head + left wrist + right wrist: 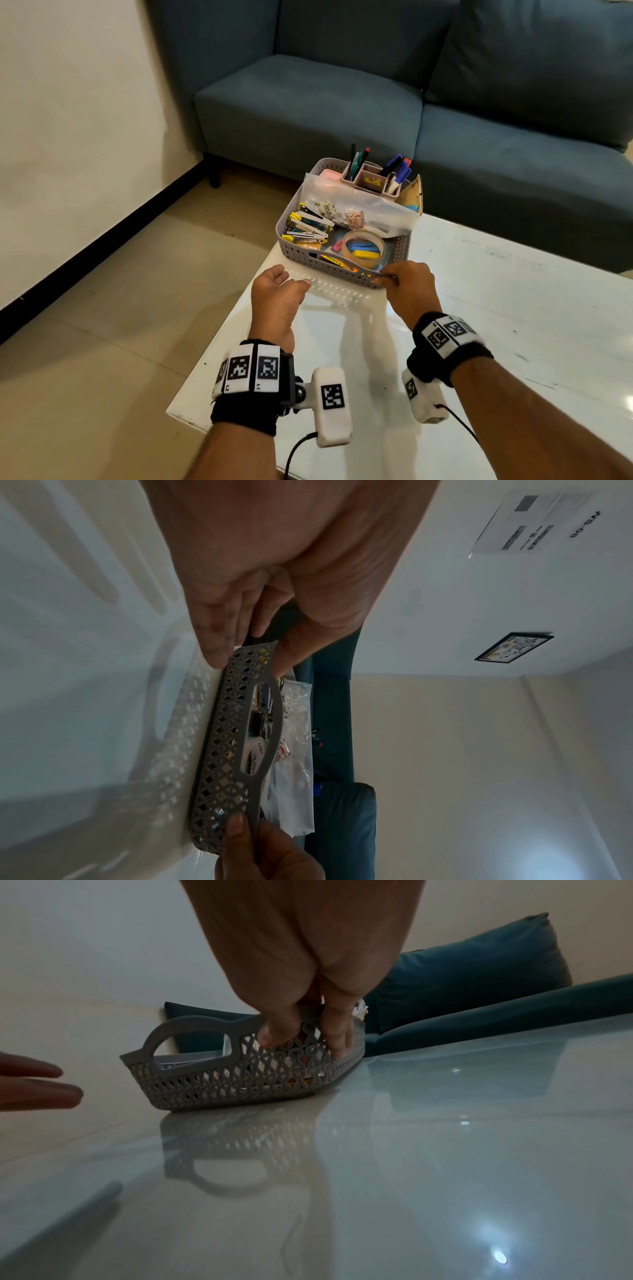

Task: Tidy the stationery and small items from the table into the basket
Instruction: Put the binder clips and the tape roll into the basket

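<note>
behind the glossy white worktop (479, 325) a blue sofa (342, 102) fills the twelve o'clock side, with tiled floor off to nine o'clock. the grey lattice basket (298, 255) sits at twelve o'clock from me, right on the worktop's far-left corner, and from the head view its left wall looks level with or slightly past the edge. it is already full: a tape roll (364, 247), clips, a clear plastic bag (359, 205), and a pen holder (371, 180) standing at the far end. i can see no loose items on the bare worktop, so i judge the tidying nearly finished and this a last repositioning.

my right hand (409, 291) grasps the basket's near rim at its right corner, fingers curled over the lattice wall, plain in the right wrist view. my left hand (277, 294) is released, fingers straight, at the near left corner; the left wrist view shows fingertips (219, 653) close against the lattice, but i cannot tell if they truly touch.

the risk i see: with only one corner gripped, a pull or shove would swing the basket and could tip it over the nine o'clock edge to the floor. the pen holder stands tall and loose, so a jerk could topple it. the bag overhangs the right wall and might drag out.
</note>
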